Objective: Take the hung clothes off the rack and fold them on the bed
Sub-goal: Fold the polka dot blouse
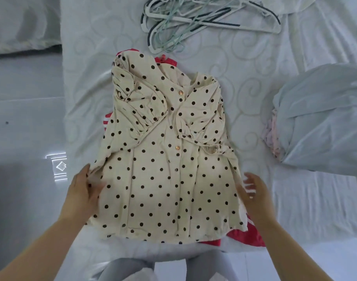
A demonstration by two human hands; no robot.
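Standing at the near edge of the bed (244, 63), the person shows grey-clad legs (120, 268) lowest in view, with both forearms reaching forward above them. The left hand (85, 189) lies against the left side of a cream polka-dot blouse (165, 179). Its fingers (86, 173) are straight and close together along the fabric's edge, and blur hides whether the thumb pinches the cloth. The right hand (256, 193) sits just beside the blouse's right edge with its fingers (249, 179) spread and motion-blurred, holding nothing.

Between the two sets of fingers the blouse lies flat on the bed, front up, with its hem toward the person. Its row of gold buttons (177, 147) runs away from the fingertips. Beyond the fingertips both puffed sleeves are folded inward across the chest, so the cuffs nearly meet at the button line.

A red garment (246, 236) with white stripes lies under the blouse. It peeks out below the right wrist, past the left fingertips, and at the far collar.

Well to the right of the right fingers lies a pale blue bundle of clothes (323, 118), with a pink garment (271, 136) tucked at its near-left side. Left of the left fingers, off the bed, is glossy grey tiled floor (21, 118).

Farthest from the fingertips, a tangled heap of white and pale green hangers (193, 19) lies on the patterned sheet. A pale cushion (21, 23) sits at the far left.
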